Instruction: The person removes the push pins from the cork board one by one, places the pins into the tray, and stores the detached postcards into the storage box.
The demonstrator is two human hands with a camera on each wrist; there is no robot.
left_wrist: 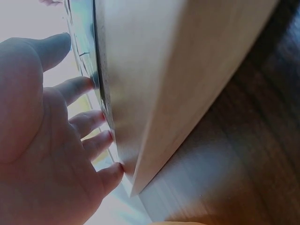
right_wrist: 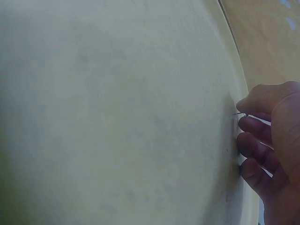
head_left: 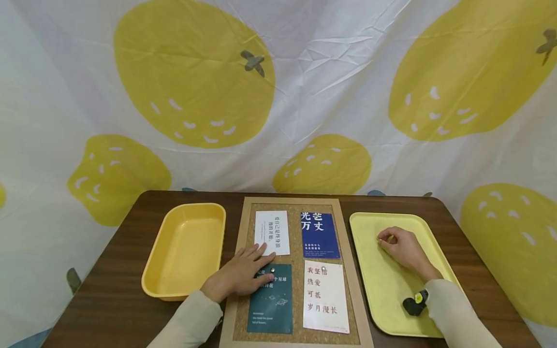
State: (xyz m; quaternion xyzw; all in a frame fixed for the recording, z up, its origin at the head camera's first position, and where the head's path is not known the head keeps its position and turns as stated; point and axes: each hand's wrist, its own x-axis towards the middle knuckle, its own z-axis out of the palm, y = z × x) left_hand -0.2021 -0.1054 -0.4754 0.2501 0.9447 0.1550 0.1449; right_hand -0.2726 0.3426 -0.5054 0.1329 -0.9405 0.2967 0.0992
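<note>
My left hand (head_left: pixel 243 272) lies spread on the cork board (head_left: pixel 297 299), its fingers over the lower edge of a white card (head_left: pixel 271 227) and the top of a dark green card (head_left: pixel 271 314). In the left wrist view its fingertips (left_wrist: pixel 104 115) touch the board's surface. A round-headed pin shows in the green card beside my thumb. Over the yellow tray (head_left: pixel 370 270), my right hand (head_left: pixel 404 249) pinches a small pin (right_wrist: pixel 238 113) between thumb and forefinger. The thin metal point of that pin sticks out past the fingertips, close to the tray.
A blue card (head_left: pixel 320 241) and a cream card (head_left: pixel 325 304) with a pin near its top are on the board's right half. Left of the board stands a deep yellow-orange basin (head_left: pixel 184 261). All rest on a dark wooden table (head_left: pixel 117 270), before a lemon-print curtain (head_left: pixel 300 96).
</note>
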